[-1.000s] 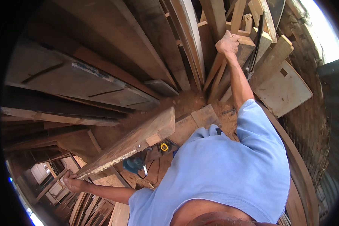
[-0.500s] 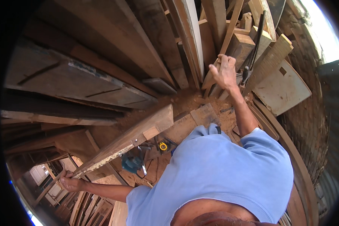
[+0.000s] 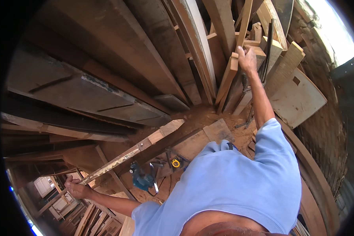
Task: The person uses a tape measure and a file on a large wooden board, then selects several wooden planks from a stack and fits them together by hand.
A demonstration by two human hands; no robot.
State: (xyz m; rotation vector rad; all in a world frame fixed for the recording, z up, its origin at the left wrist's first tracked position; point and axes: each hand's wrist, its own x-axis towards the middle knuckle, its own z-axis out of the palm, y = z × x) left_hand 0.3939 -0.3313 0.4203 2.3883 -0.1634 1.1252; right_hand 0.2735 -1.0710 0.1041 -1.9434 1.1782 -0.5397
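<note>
A long wooden plank [image 3: 155, 137] slants across the middle with its rough, narrow edge turned up. At its near left end my left hand [image 3: 78, 188] is closed round it, the arm stretched out. My right hand [image 3: 247, 61] reaches far forward among upright timber, fingers curled at the lower part of a thin wooden strip [image 3: 245, 21]; part of the grip is hidden. Just left of that hand stands a short board with a notched top [image 3: 229, 76]. Beside it on the right are a thick squared post [image 3: 259, 51] and a dark metal bar [image 3: 270, 47].
Large boards [image 3: 78, 94] lean along the left and far side. On the dusty ground lie a teal power tool [image 3: 143, 179], a yellow tape measure [image 3: 176, 163] and a flat wood piece [image 3: 219, 131]. A pale panel [image 3: 299, 100] leans at the right, near a curved timber [image 3: 318, 185].
My right hand has moved forward and right, off the top of the short board to the strip. The plank in my left hand has tipped, so its broad face shows less.
</note>
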